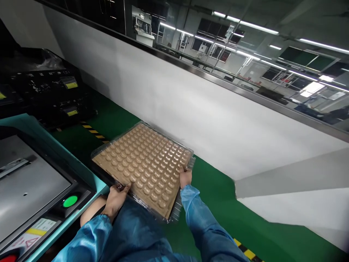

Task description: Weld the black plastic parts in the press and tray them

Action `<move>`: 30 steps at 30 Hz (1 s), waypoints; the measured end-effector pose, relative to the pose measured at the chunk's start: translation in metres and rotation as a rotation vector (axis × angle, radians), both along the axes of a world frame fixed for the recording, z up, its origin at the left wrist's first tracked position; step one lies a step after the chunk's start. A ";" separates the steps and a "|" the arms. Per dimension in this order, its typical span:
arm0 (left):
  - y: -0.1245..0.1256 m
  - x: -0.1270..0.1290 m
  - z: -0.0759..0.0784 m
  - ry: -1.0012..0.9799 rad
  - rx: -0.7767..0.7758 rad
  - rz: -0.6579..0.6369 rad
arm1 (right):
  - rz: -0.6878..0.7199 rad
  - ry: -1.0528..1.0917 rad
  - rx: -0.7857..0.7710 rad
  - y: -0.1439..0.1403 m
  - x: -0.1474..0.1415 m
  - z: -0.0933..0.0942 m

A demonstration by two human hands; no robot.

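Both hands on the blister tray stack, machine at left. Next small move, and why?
Probably swing the stack of clear plastic blister trays with tan domed cells leftward toward the teal-framed machine with the grey metal bed. The left hand grips the near edge and the right hand the right edge, so the stack hangs over the green floor, unsupported, with the bed the nearest flat surface.

A square clear plastic blister tray, its tan surface covered in rows of small rounded bumps, sits tilted at lower centre of the frame, corner-on, held flat above the green floor.
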State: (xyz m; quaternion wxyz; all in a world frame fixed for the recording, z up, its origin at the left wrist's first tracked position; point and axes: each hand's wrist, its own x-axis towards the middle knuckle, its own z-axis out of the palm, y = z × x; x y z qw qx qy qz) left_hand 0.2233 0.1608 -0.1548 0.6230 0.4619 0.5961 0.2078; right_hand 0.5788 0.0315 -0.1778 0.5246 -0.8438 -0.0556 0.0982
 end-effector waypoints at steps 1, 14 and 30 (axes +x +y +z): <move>0.000 -0.001 -0.002 0.009 -0.001 -0.002 | -0.016 -0.009 -0.035 -0.001 0.001 -0.002; 0.002 -0.003 -0.023 0.011 -0.048 -0.005 | -0.040 -0.031 -0.289 -0.007 0.004 -0.012; -0.006 0.000 -0.021 -0.033 -0.049 0.033 | 0.025 -0.059 -0.369 -0.013 0.010 -0.027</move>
